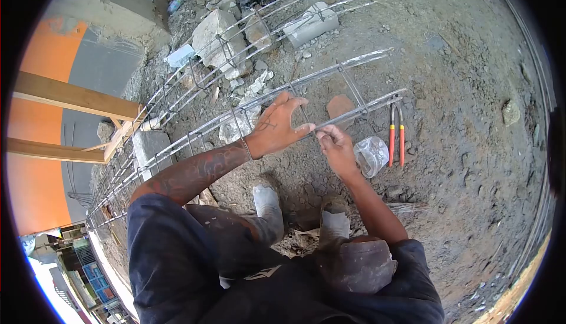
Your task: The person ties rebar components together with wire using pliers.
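the left hand (276,128) lies on the near rebar cage (359,112) with its fingers spread and arched over the long bars, the thumb stretched along the lower bar toward the other hand. the right hand (337,149) sits just beside it, almost thumb to thumb, its fingertips pinched together right at that same lower bar; whatever is between them is too small to make out. the cage itself runs as a long, narrow lattice across the dirt ground (466,76), from the lower left up to the right, and the hands meet on it not far from its right end. just right of the right hand, a crumpled clear plastic bag (371,155) lies on the ground, and beside that a pair of pliers (395,141) with orange-red handles, its tip near the end of the cage. a flat brick piece (341,106) lies under the cage just above the hands. below the hands, two dusty boots (268,206) are planted on the dirt, with the person's bent knees in dark cloth nearer the camera. farther off, a second cage (283,17) lies across pale concrete chunks (218,41). at the far left, wooden beams (71,97) cross in front of an orange wall (35,165).
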### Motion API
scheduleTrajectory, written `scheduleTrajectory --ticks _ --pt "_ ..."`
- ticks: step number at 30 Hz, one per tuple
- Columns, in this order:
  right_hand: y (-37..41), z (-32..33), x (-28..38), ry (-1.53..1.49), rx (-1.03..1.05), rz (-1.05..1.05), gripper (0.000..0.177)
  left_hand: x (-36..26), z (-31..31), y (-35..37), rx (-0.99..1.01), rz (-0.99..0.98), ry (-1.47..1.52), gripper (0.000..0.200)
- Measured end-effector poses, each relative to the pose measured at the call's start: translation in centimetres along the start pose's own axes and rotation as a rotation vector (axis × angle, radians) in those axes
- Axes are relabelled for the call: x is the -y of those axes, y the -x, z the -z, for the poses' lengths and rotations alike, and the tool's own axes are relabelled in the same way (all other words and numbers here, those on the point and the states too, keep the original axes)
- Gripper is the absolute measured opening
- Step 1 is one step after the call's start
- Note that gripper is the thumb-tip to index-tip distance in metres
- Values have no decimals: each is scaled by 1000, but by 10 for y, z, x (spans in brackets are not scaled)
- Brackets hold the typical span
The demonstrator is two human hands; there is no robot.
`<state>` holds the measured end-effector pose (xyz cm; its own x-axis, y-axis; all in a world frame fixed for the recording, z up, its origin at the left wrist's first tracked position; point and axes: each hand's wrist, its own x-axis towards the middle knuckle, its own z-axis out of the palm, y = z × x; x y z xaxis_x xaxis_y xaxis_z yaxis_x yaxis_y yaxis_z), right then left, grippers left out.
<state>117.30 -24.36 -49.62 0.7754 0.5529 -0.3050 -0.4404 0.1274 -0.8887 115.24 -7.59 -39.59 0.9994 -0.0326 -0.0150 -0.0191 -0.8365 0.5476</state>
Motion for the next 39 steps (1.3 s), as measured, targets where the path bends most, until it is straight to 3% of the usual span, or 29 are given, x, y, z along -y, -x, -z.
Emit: scheduleTrajectory --ticks 4,6,7,9,11,17,19,24,31,38,39 --pt "-4 1 -9 -213 17 16 10 -1 -15 0 -76 44 3 44" --pt "1 -1 1 -283 -33 -48 10 -6 -20 4 -199 269 185 38" --pt "3 -1 5 -359 -75 -110 10 -6 -25 5 -194 267 196 38" --pt "3 3 5 -450 -20 -151 10 -2 -31 5 -314 33 -10 29" --pt "2 4 4 -546 48 -199 10 -4 -35 1 -299 44 -8 24" --pt "7 -7 7 -344 12 -146 10 2 -51 3 -360 91 152 17" --pt "5 -7 5 -36 -48 -53 11 5 -53 2 -377 87 197 17" --pt "3 -6 -1 -49 -56 -59 10 10 -46 3 -293 106 428 17" --pt "4 -2 -4 -19 13 25 12 12 -38 3 -195 65 326 19" --pt "5 -4 3 86 25 41 16 15 -37 4 -193 -42 423 10" --pt "7 -5 4 159 0 125 17 13 -35 6 -197 -51 413 8"
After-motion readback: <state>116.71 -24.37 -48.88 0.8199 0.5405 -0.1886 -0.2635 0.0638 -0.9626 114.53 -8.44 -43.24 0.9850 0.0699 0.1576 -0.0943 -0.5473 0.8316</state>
